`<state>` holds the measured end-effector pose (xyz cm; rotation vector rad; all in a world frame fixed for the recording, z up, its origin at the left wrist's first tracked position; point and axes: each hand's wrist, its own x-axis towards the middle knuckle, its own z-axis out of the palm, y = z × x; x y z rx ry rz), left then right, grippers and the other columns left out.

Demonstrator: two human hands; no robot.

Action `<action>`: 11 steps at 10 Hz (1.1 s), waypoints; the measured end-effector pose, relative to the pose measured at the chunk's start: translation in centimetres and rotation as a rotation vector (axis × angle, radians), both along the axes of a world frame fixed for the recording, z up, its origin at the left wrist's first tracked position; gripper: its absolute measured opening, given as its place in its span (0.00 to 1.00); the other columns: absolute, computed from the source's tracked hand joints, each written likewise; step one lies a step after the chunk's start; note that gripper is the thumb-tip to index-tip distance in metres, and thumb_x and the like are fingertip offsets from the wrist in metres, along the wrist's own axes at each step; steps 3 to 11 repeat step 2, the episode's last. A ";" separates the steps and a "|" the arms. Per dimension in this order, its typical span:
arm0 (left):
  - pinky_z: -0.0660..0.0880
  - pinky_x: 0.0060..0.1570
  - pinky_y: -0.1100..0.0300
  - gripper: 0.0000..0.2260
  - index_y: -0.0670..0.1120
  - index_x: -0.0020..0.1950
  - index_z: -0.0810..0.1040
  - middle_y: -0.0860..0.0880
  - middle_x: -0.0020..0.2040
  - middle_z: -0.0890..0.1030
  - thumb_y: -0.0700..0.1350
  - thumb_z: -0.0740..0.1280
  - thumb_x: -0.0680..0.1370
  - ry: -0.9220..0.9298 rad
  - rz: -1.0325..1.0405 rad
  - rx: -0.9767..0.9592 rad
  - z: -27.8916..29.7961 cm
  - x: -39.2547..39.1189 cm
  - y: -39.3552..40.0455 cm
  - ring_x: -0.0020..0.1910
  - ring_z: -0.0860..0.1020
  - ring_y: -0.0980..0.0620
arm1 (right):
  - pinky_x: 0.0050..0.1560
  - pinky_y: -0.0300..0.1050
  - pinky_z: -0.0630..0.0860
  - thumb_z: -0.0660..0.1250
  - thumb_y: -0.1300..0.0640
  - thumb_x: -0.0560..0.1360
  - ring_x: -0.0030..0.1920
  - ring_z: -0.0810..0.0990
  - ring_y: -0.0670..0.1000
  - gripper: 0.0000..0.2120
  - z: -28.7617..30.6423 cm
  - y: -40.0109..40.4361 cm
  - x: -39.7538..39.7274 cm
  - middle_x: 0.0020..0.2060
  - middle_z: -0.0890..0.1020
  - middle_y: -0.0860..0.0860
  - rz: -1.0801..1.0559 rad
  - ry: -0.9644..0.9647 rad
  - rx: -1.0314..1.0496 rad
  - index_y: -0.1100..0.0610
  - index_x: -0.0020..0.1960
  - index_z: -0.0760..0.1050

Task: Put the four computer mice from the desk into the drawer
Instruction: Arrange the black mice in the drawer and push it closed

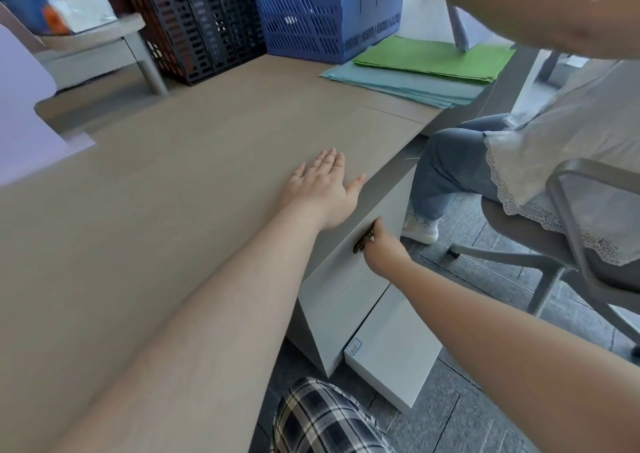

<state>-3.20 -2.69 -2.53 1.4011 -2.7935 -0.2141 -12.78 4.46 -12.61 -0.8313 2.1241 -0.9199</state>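
Observation:
No computer mouse shows anywhere in this view. My left hand (323,184) lies flat, palm down, on the brown desk top (173,193) close to its right edge, fingers spread and holding nothing. Below that edge, my right hand (379,245) grips the dark handle (362,243) on the grey drawer front (341,265). The drawer sits flush with the desk side, shut. Its inside is hidden.
Black mesh file racks (194,20) and a blue file rack (322,9) stand at the back of the desk, with green and blue folders (422,65) beside them. Another person in jeans sits on a grey chair (561,231) to the right. A tissue box (62,9) rests far left.

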 end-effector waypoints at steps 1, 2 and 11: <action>0.43 0.77 0.54 0.30 0.47 0.79 0.48 0.52 0.80 0.47 0.60 0.44 0.81 0.008 -0.006 0.013 0.0 0.0 -0.1 0.79 0.45 0.56 | 0.36 0.46 0.68 0.53 0.59 0.80 0.43 0.72 0.57 0.14 0.0 0.3 -0.9 0.37 0.73 0.53 0.071 0.049 0.083 0.59 0.64 0.64; 0.43 0.77 0.54 0.30 0.47 0.79 0.48 0.52 0.80 0.47 0.60 0.44 0.81 0.033 -0.008 -0.001 0.1 -0.1 0.0 0.79 0.45 0.56 | 0.50 0.52 0.76 0.57 0.57 0.80 0.54 0.78 0.63 0.14 1.6 1.1 -2.4 0.50 0.80 0.60 0.158 0.072 0.138 0.60 0.63 0.69; 0.43 0.77 0.54 0.30 0.47 0.79 0.48 0.52 0.80 0.47 0.60 0.44 0.81 0.033 -0.008 -0.001 0.1 -0.1 0.0 0.79 0.45 0.56 | 0.50 0.52 0.76 0.57 0.57 0.80 0.54 0.78 0.63 0.14 1.6 1.1 -2.4 0.50 0.80 0.60 0.158 0.072 0.138 0.60 0.63 0.69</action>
